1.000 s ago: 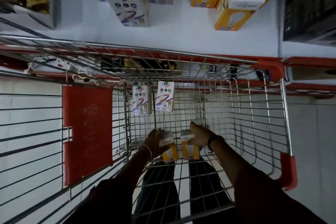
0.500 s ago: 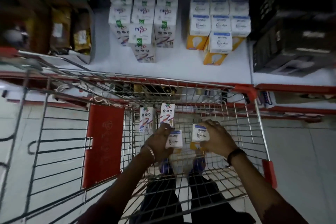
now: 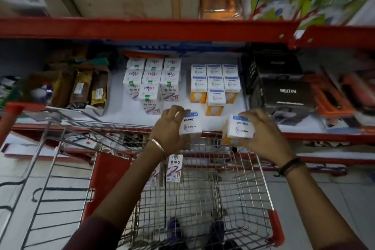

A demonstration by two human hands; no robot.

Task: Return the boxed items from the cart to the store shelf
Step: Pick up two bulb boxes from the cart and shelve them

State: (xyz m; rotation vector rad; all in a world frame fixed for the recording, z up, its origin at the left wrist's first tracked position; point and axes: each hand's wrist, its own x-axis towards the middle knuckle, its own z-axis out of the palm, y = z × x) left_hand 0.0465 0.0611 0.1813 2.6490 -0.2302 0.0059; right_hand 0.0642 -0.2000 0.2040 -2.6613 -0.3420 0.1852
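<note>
Left hand (image 3: 169, 128) and right hand (image 3: 263, 134), fingers wrapped, each hold a bulb box above the cart (image 3: 203, 199); shelf (image 3: 113, 111) at twelve o'clock, slightly blurred.

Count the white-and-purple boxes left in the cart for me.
2 show, both standing against the front wall of the cart: one white-and-purple box in plain view, a second mostly hidden behind the left forearm. More could lie behind the arms.

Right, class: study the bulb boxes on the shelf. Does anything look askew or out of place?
Slightly. In each group, one front box sits alone, breaking the rows: a white box with coloured swirls and a white-and-yellow box. Nothing looks spilled or damaged. Both hands hold matching white-and-yellow boxes above the cart.
</note>
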